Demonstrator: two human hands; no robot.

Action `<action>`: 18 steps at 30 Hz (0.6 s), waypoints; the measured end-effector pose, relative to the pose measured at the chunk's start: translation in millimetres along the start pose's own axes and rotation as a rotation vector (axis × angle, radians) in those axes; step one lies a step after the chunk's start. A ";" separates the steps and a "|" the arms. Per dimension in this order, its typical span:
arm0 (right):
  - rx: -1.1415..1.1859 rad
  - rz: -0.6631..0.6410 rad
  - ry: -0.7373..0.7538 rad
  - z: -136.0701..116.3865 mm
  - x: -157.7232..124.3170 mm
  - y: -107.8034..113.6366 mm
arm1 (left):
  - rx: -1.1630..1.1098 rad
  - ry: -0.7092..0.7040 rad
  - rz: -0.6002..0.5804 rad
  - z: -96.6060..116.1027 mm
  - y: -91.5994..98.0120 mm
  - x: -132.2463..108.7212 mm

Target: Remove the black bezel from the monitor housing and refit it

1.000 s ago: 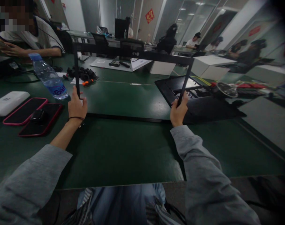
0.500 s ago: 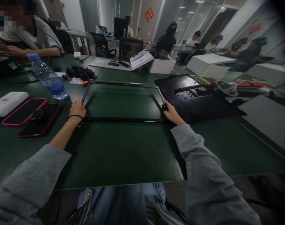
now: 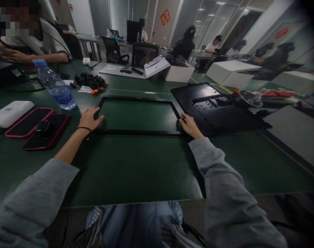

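Observation:
A thin black rectangular bezel frame (image 3: 136,132), likely from a monitor, lies on the green table (image 3: 136,165) in front of me; the tabletop shows through its opening. My left hand (image 3: 89,119) is at the frame's left side, fingers spread and thumb stretched out toward the inner edge. On the right side bar, my right hand (image 3: 190,125) has its fingers curled round the frame, partly hiding that edge. Beside it on the right lies a large black panel (image 3: 226,119) with an opening showing metal parts.
To the left are a water bottle (image 3: 60,91), two red-edged phones (image 3: 30,121) and a white power bank (image 3: 13,112). Black cables (image 3: 88,81) lie beyond. White boxes (image 3: 230,72) stand at the back right. A person (image 3: 43,44) sits across at the far left.
The bezel frame's far edge has come down and nearer, so the frame now lies flatter on the table. My left hand has loosened its grip and spread its fingers. My right hand stays put.

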State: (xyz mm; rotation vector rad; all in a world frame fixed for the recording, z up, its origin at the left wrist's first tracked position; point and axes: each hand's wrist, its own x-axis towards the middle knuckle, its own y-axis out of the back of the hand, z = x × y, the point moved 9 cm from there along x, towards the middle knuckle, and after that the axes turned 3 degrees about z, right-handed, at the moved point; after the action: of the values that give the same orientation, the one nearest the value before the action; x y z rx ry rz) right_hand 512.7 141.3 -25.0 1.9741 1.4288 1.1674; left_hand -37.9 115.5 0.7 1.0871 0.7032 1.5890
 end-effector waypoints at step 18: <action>-0.044 0.558 -0.355 -1.4 -42.8 131.8 | -0.206 -0.142 -0.195 24.7 -8.4 -5.0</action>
State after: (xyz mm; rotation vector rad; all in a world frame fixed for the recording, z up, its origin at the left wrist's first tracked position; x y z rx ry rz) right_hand 579.5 52.7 58.0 2.4771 0.6881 0.9671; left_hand -11.8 111.1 2.3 0.9393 0.5209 1.3709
